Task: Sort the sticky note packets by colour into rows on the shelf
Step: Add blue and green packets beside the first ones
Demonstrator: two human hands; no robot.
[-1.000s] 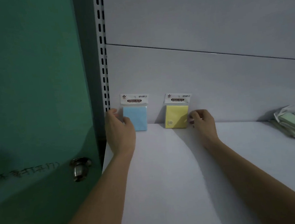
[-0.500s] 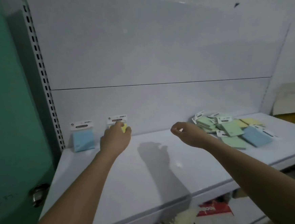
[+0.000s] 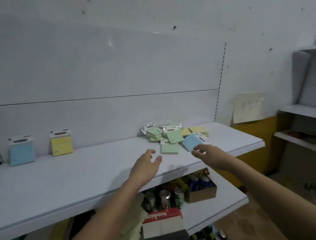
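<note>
Reaching from the head view, your right hand [image 3: 206, 151] hovers with fingers relaxed and holding nothing, just in front of the blue packet [image 3: 192, 142] at the near edge of the pile [image 3: 170, 135] toward the shelf's [image 3: 78, 175] right end. Its long axis runs diagonally, header away from you. Your left hand [image 3: 146, 168], likewise released, is farther left, nearer the green packet [image 3: 170, 148].

Smooth matt white shelf [image 3: 82, 175]; glossy plastic-wrapped paper packets [image 3: 170, 136].
</note>
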